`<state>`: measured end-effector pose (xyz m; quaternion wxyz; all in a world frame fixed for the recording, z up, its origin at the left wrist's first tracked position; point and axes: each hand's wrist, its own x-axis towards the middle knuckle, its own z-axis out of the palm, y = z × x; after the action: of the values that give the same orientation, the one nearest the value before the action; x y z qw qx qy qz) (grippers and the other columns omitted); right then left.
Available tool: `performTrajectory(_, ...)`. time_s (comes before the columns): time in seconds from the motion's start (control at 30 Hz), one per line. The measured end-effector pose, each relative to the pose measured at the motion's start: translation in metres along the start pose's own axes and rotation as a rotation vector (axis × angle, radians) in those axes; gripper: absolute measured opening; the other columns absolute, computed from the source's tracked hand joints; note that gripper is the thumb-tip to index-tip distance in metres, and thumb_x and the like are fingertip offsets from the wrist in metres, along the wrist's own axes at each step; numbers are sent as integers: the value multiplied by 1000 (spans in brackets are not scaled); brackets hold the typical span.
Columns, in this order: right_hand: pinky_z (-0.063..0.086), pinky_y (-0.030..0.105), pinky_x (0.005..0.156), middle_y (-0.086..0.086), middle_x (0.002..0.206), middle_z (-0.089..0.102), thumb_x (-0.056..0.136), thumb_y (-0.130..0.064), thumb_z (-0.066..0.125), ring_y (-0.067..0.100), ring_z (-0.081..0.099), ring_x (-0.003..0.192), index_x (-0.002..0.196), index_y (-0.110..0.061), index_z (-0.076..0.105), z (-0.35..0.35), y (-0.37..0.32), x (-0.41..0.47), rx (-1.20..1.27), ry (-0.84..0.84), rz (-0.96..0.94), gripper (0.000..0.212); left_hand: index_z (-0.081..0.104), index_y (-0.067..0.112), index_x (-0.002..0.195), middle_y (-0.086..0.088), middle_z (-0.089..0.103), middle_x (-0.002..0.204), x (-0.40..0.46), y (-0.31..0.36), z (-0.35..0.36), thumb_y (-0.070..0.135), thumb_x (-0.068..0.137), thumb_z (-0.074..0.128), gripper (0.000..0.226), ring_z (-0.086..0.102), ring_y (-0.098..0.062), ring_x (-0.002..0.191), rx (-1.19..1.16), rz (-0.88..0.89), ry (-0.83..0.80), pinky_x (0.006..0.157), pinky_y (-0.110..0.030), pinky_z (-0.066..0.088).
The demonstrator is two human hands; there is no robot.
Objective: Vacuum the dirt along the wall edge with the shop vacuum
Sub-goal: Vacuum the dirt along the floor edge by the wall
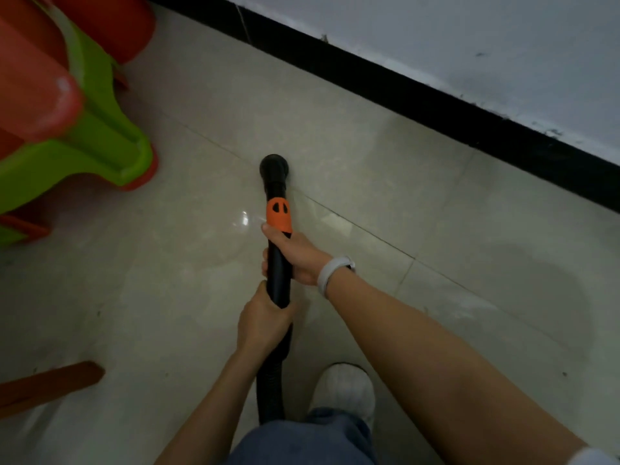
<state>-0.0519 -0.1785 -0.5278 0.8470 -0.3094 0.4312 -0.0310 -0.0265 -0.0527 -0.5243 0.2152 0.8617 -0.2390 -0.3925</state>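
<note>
A black vacuum wand with an orange collar points down at the pale tiled floor. Its round black nozzle rests on a tile seam, well short of the black baseboard. My right hand grips the wand just below the orange collar. My left hand grips it lower, where the ribbed hose begins. Dark specks of dirt lie along the top of the baseboard at the right.
Stacked red and green plastic stools stand at the left, close to the nozzle. A brown wooden piece lies at the lower left. My white shoe is under the hose. The white wall runs diagonally across the top right.
</note>
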Motion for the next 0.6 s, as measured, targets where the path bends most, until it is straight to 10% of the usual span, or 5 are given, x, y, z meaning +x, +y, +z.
performTrajectory(0.37, 51, 34, 56, 1, 46, 54, 95, -24, 55, 18, 55, 44, 78, -9, 46, -126, 46, -102, 640, 737, -365, 24, 52, 23, 105, 0, 64, 100, 5, 75, 73, 29, 74, 63, 34, 61, -20, 87, 502, 423, -733, 72, -31, 49)
performTrajectory(0.6, 54, 33, 53, 8, 56, 50, 94, -24, 56, 21, 55, 46, 84, -8, 46, -168, 56, -145, 945, 906, -424, 21, 44, 38, 82, 2, 59, 92, 2, 127, 120, 18, 74, 65, 31, 57, -18, 81, 704, 624, -972, 62, -26, 42)
